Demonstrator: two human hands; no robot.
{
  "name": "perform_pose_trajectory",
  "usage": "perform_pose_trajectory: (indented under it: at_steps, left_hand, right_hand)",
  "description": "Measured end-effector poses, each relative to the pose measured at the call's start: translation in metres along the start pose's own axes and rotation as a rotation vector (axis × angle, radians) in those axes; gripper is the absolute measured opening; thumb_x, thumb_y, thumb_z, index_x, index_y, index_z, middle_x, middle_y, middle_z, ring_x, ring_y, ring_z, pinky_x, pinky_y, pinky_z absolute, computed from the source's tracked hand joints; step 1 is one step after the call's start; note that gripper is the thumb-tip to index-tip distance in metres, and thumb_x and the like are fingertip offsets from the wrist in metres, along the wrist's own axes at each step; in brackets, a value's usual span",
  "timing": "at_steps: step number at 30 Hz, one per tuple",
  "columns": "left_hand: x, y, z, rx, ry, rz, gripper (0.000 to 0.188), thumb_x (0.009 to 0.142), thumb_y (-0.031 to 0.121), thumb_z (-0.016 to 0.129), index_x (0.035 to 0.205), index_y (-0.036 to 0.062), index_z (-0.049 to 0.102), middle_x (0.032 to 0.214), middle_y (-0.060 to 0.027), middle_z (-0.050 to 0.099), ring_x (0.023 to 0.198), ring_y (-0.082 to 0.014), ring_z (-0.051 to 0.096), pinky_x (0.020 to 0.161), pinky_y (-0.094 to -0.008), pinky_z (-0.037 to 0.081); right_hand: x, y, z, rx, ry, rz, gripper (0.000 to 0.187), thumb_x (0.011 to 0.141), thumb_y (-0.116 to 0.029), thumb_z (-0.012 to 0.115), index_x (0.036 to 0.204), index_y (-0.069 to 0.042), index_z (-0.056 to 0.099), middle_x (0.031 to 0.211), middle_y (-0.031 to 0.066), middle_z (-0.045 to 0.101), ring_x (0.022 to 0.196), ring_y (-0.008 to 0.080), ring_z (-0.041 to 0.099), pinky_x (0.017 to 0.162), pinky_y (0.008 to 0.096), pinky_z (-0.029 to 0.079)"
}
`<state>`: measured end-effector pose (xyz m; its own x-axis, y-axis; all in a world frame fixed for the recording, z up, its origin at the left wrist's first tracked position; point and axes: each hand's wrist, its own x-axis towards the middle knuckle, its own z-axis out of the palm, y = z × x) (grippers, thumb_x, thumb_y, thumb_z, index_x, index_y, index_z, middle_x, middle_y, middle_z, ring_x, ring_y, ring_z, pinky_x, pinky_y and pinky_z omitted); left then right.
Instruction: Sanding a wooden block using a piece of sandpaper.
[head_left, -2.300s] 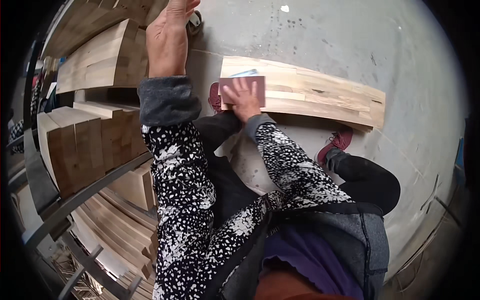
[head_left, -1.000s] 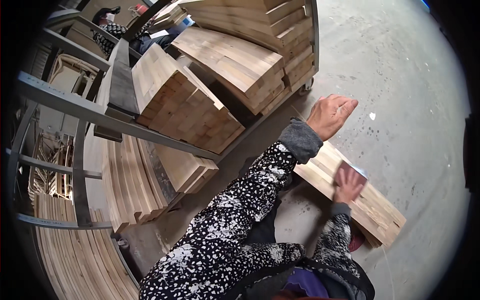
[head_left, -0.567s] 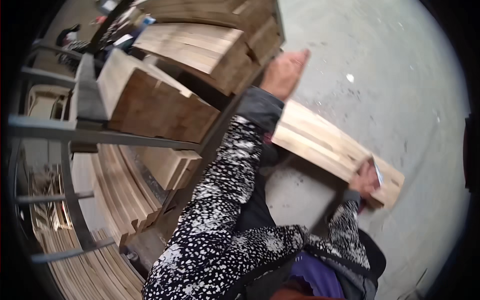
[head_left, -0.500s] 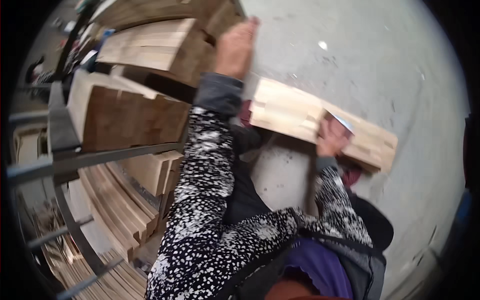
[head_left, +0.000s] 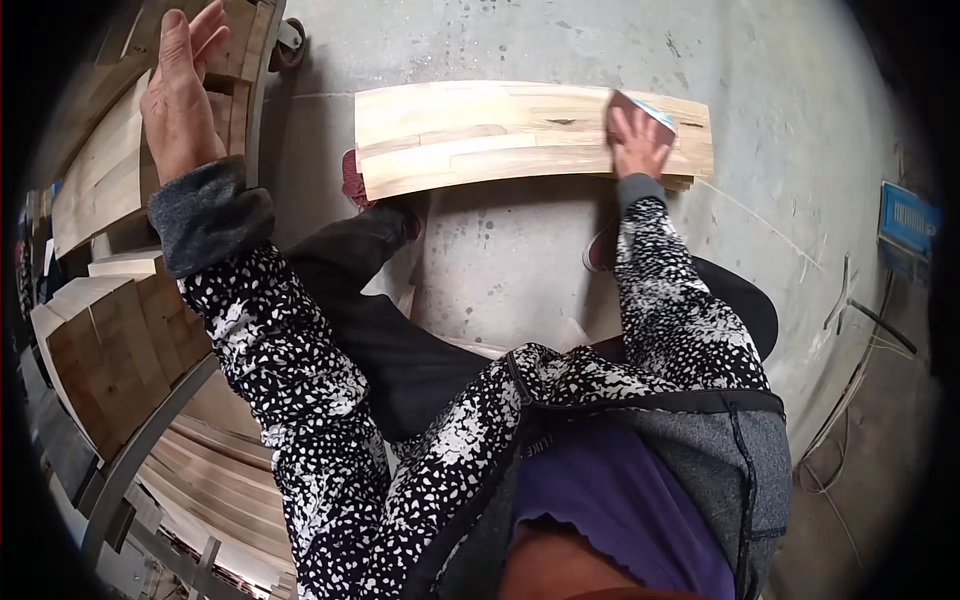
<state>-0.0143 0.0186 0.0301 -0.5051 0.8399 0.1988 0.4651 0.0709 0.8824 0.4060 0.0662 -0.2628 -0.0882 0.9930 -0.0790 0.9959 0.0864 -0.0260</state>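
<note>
A long board of pale wood strips [head_left: 450, 140] lies across in front of me, with a dark mark in its surface near the right end. My right hand [head_left: 638, 140] presses down on the board's right part, fingers spread over a brown sheet of sandpaper [head_left: 622, 104]; its curled edge shows a white and blue back. My left hand [head_left: 184, 105] is raised at the far left, open, fingers stretched out and holding nothing. It is nearest the stacked wood blocks [head_left: 105, 175]; whether it touches them I cannot tell.
On the left a metal rack [head_left: 150, 440] carries stacked boards [head_left: 215, 480], with a caster wheel [head_left: 289, 42] at its far end. My feet stand below the board. At right are a blue box [head_left: 908, 215] and loose cables [head_left: 840, 440] on the concrete floor.
My view has turned, so the board lies straighter across and farther up. My left hand has shifted left, over the wood stack. My right hand stays on the board with the sandpaper, nearer its right end.
</note>
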Motion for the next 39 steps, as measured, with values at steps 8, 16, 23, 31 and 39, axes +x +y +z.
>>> perform_pose_trajectory:
  at_steps: [8,16,23,31,39]
  left_hand:
    - [-0.004,0.007,-0.001,-0.075,0.141,0.025,0.050,0.085,0.045,0.041,0.103,0.0008,0.056,0.100,-0.0096,0.056,0.093,-0.0164,0.050,0.086,-0.0284,0.034]
    - [0.002,0.018,0.004,-0.759,-0.103,-0.459,0.050,0.086,0.045,0.039,0.104,0.0019,0.055,0.102,-0.0100,0.055,0.095,-0.0166,0.049,0.087,-0.0311,0.031]
    - [0.030,-0.005,-0.042,-1.588,-0.524,-1.239,0.053,0.087,0.048,0.030,0.111,0.0068,0.053,0.111,-0.0089,0.052,0.107,-0.0170,0.045,0.098,-0.0376,0.019]
    - [0.020,0.018,0.005,-1.435,-0.693,-1.290,0.057,0.086,0.052,0.027,0.113,0.0093,0.053,0.115,-0.0091,0.051,0.112,-0.0183,0.043,0.102,-0.0413,0.016]
    - [-0.001,0.048,0.048,-0.548,-0.454,-0.513,0.061,0.082,0.058,0.030,0.111,0.0100,0.055,0.114,-0.0105,0.052,0.112,-0.0205,0.043,0.101,-0.0430,0.018]
  right_hand:
    - [-0.025,-0.035,0.020,0.001,0.063,0.208,0.060,0.075,-0.028,0.054,0.129,-0.033,0.028,0.138,0.0109,0.018,0.126,0.0362,0.015,0.094,0.0631,0.012]
    - [-0.109,-0.284,0.019,0.473,-0.043,-0.825,0.068,0.066,-0.014,0.059,0.127,-0.031,0.034,0.140,0.0080,0.016,0.129,0.0324,0.007,0.100,0.0571,-0.001]
    - [-0.050,-0.123,-0.006,0.349,-0.010,-0.600,0.068,0.068,-0.007,0.055,0.127,-0.034,0.033,0.139,0.0055,0.019,0.129,0.0296,0.012,0.100,0.0568,0.003]
    - [-0.017,0.075,0.016,0.028,0.080,0.500,0.057,0.077,-0.028,0.048,0.129,-0.037,0.027,0.139,0.0080,0.015,0.127,0.0340,0.013,0.091,0.0645,0.016]
    - [-0.083,-0.130,-0.008,0.423,0.202,-0.373,0.064,0.068,-0.012,0.053,0.127,-0.030,0.035,0.137,0.0111,0.022,0.127,0.0338,0.015,0.097,0.0618,0.004]
